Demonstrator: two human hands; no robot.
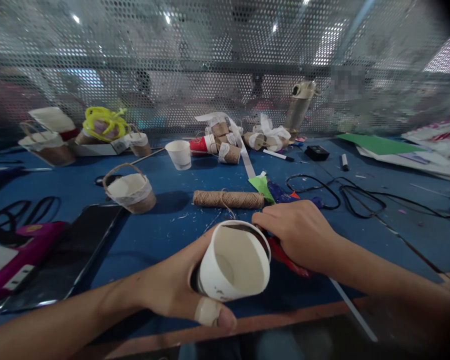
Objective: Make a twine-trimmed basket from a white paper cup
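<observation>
My left hand [172, 282] is wrapped round a white paper cup [236, 270], whose open mouth tilts up toward me. A bandage [207, 311] covers part of the left thumb. Against the right side of the rim, my right hand [300, 235] is closed on red-handled scissors [290, 260]. Their dark blade shows just inside the far rim, where the cup wall is partly separated from the lip. Beyond the cup lies a roll of brown twine [228, 199]. A small twine-wrapped cup basket [133, 192] with a looped handle stands left of the roll.
At left lie a black phone [71, 250] and a magenta glue gun [26, 255]. Another paper cup [179, 154] stands farther back near wrapped cups [228, 152]. Black cable [354, 200] loops at right. A metal bottle [299, 107] stands by the perforated screen [210, 65].
</observation>
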